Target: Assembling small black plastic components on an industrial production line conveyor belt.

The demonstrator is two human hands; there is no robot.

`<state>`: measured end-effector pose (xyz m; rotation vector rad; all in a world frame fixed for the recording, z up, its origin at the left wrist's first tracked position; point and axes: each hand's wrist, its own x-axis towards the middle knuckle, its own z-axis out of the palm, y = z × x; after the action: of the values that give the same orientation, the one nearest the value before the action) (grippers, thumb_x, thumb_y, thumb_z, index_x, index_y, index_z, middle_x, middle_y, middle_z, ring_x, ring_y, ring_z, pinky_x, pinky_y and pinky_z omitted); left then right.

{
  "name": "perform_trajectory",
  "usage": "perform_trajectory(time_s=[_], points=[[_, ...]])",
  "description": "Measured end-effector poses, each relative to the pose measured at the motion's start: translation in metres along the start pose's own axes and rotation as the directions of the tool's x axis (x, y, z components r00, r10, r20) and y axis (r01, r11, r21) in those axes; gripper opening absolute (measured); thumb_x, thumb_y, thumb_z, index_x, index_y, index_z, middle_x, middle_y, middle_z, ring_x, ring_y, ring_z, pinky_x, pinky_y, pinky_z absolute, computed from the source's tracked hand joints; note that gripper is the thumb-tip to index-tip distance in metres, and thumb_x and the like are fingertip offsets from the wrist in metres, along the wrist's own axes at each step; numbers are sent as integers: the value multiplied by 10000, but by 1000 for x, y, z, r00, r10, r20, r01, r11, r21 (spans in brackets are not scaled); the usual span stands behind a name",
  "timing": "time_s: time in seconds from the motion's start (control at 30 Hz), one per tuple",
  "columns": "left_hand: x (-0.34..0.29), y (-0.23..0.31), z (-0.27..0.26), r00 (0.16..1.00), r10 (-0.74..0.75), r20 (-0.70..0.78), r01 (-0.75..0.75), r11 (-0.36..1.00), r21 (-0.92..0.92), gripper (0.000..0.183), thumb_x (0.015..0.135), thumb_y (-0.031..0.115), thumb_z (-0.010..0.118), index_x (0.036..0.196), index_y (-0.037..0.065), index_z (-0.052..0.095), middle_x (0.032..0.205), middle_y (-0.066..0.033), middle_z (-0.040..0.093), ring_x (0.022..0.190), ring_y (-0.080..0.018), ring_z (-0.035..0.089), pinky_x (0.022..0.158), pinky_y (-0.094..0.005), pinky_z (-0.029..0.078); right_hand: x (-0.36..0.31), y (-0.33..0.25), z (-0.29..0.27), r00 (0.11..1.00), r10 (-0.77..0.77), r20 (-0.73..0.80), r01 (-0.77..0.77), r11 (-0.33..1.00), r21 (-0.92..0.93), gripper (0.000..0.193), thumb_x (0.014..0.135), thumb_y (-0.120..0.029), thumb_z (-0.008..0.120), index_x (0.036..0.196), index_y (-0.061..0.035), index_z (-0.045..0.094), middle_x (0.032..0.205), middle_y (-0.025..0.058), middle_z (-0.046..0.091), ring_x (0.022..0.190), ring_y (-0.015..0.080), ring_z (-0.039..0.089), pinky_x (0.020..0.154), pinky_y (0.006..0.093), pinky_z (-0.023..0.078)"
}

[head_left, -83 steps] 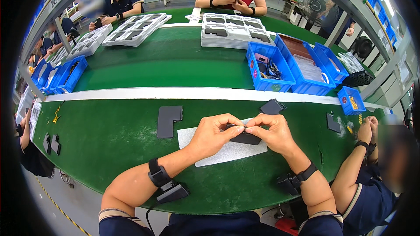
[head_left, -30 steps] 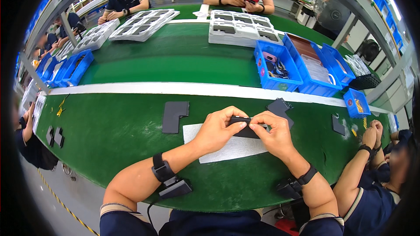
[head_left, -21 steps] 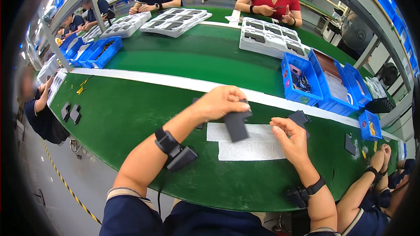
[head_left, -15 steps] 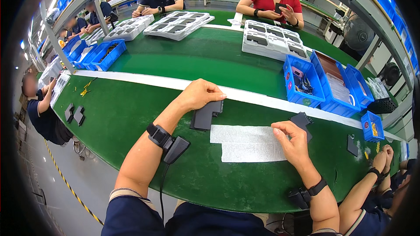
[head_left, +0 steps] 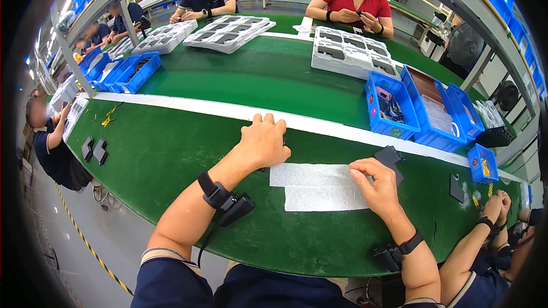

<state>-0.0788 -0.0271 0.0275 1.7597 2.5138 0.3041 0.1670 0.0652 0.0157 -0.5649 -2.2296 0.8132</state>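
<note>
My left hand (head_left: 264,144) is closed over a black plastic part (head_left: 261,169) on the green table, its fingers curling over the far side. Only slivers of that part show around the hand. My right hand (head_left: 377,188) rests at the right end of two white strips (head_left: 308,185), thumb and forefinger drawn together; whatever lies between them is hidden. The strips lie flat, one nearer me than the other, overlapping or touching along their long edges. Just beyond my right hand lies another black plastic part (head_left: 390,159), partly covered by it.
Blue bins (head_left: 394,128) with small parts stand at the right, beyond a white divider strip (head_left: 337,130). A small blue bin (head_left: 483,164) and a black piece (head_left: 456,188) lie further right, near a co-worker's hands (head_left: 498,208). White trays (head_left: 354,51) stand across the table. Two black pieces (head_left: 94,149) lie far left.
My left hand has turned and come down over the black part, which showed plainly before and is now mostly hidden. My right hand stays at the strips.
</note>
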Motion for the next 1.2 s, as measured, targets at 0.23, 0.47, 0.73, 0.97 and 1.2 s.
perform_trajectory(time_s=[0.23,0.47,0.73,0.97,1.2], points=[[3,-4,6,998,-47,-31,47,999,12,329,689,179,587,987,42,559,1018,-164,523,995,-337,490,816,-452,467,-1,5,3,1000,-7,7,7,1000,-15,110,787,-73,642,853,15,656,862,102,655,679,186,613,565,280,470],[8,-22,-2,998,-59,-27,59,998,10,313,659,146,599,950,39,565,989,-184,530,972,-376,505,839,-442,454,-1,5,1,1000,-4,-14,3,999,-49,99,782,-79,642,832,5,655,829,104,648,666,220,610,563,300,471],[2,3,-3,975,44,-218,-47,999,-11,328,719,274,704,951,61,615,1067,-119,567,1001,-320,516,836,-405,453,6,15,-24,998,-3,-63,-27,884,-466,160,722,-152,702,765,-13,637,771,108,617,741,267,598,639,377,473],[-14,74,26,954,295,-50,-207,531,-822,310,802,225,662,1049,49,598,977,-32,641,781,-91,570,663,-247,457,5,10,-45,951,307,-38,-232,625,-745,342,680,-245,745,896,-35,583,855,146,598,871,317,578,724,420,462],[-17,75,41,949,308,73,-88,477,-874,255,828,138,627,1051,20,593,960,-53,642,863,-97,586,752,-248,478,5,13,-48,918,396,9,-250,597,-762,323,720,-205,708,946,-35,553,869,161,594,893,338,576,735,436,456]])
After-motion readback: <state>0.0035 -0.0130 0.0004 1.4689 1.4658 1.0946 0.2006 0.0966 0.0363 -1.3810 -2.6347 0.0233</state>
